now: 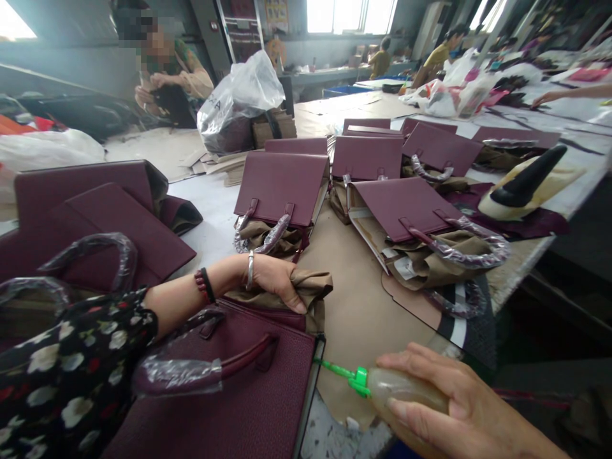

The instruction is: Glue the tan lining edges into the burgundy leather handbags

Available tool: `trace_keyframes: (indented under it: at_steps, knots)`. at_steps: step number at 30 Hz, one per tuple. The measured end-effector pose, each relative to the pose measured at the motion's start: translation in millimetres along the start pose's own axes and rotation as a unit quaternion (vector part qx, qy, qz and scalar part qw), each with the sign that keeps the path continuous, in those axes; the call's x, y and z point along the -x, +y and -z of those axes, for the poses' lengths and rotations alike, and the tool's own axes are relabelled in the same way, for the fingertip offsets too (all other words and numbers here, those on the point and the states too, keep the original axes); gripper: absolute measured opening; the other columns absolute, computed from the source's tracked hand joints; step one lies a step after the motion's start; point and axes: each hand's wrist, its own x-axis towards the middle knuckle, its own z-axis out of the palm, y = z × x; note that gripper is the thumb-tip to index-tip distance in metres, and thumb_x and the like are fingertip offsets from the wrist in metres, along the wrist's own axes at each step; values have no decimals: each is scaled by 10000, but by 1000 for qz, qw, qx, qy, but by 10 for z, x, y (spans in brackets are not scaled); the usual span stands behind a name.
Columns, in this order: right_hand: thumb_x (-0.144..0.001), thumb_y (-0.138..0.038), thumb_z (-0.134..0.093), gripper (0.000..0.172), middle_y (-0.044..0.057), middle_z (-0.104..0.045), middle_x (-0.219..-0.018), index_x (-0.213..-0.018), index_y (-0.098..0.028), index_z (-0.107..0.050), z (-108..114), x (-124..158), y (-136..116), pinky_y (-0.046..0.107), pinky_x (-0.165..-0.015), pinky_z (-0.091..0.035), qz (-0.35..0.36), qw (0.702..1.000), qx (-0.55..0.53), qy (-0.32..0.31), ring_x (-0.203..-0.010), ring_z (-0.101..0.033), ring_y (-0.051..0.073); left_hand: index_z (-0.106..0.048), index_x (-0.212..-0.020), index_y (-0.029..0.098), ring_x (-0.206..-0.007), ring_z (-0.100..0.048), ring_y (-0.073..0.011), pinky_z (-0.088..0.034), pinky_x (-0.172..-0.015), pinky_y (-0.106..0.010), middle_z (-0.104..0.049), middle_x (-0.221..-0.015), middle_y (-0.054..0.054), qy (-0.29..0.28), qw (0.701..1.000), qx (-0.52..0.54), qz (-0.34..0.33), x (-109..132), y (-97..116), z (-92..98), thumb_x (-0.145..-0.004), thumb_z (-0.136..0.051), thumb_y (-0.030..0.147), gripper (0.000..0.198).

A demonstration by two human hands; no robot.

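A burgundy handbag lies in front of me, its handle wrapped in clear plastic. My left hand is closed on the brown lining bunched at the bag's top opening. The thumb presses the fabric from the near side. In my right hand is a squeeze bottle of cloudy, yellowish contents, held on its side. Its thin green nozzle points left, and the tip is at the bag's right side edge. I cannot tell whether anything flows from it.
Several burgundy bags with wrapped handles, such as this bag and another bag, stand across the table. More bag pieces lie at left. A glue-smeared container with a black tool sits at right. A co-worker works at back left.
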Motion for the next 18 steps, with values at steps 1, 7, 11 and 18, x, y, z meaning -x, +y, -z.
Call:
trace_keyframes:
  at_steps: [1,7,11,18]
  knots:
    - [-765,-364,-520,380,72,-655,-1022,-1092,-211,-639,4,1,-3,244,-695,-524,1,1000,-3,-1,-937,-620,243,-590,-796,153,-745,-512,-124,-417,-737,-218,-581,-773,29,-5,1000,-2,-1,-1,-1,5,-530,-809,360,402]
    - [-784,-357,-497,365,67,-652,-1024,-1083,-202,-637,5,-3,-12,255,-754,-502,-6,999,-22,35,-989,-592,236,-576,-800,156,-768,-513,-129,-425,-729,-206,-584,-791,28,-13,1000,-10,-13,3,38,6,-528,-809,308,389]
    - [-715,-348,-525,388,68,-659,-1021,-1050,-211,-662,-31,12,-16,275,-740,-510,-24,998,-48,15,-940,-611,252,-579,-807,156,-768,-518,-127,-425,-737,-210,-587,-799,27,-15,1000,-9,-8,13,43,-2,-536,-803,309,384]
    - [-759,-378,-510,369,65,-653,-1032,-1058,-216,-652,16,-6,-45,300,-802,-486,-26,998,-43,34,-1022,-571,261,-577,-798,163,-758,-520,-135,-424,-717,-214,-584,-793,29,-9,1000,-24,-3,19,31,1,-554,-791,321,361]
